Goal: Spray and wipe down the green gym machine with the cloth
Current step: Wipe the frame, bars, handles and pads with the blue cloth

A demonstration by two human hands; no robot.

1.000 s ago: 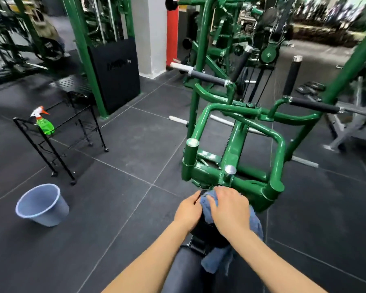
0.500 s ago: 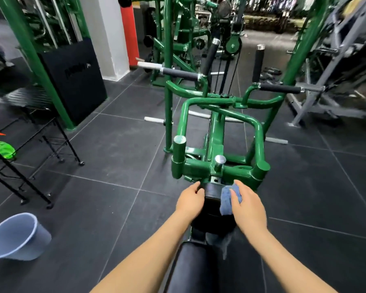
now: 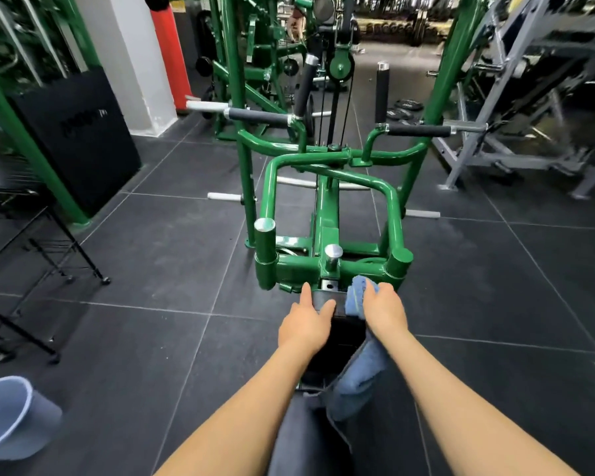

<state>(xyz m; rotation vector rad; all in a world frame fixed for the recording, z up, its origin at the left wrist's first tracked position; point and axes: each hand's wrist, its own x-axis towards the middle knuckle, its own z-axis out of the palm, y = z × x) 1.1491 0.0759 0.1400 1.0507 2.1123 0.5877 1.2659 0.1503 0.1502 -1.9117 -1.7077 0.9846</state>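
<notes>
Now: right hand point(image 3: 383, 312) grips crumpled blue cloth point(image 3: 356, 297) against black pad point(image 3: 327, 302); left hand point(image 3: 306, 324), fingers straight, steadies pad. Suggest firm overlapping strokes toward green tubular frame point(image 3: 323, 266) at 12 o'clock.

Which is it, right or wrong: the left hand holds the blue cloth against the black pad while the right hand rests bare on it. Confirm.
Wrong on the hands. The head view shows the right hand holding the blue cloth against the black pad, while the left hand rests bare on it. The rest stands.
</notes>
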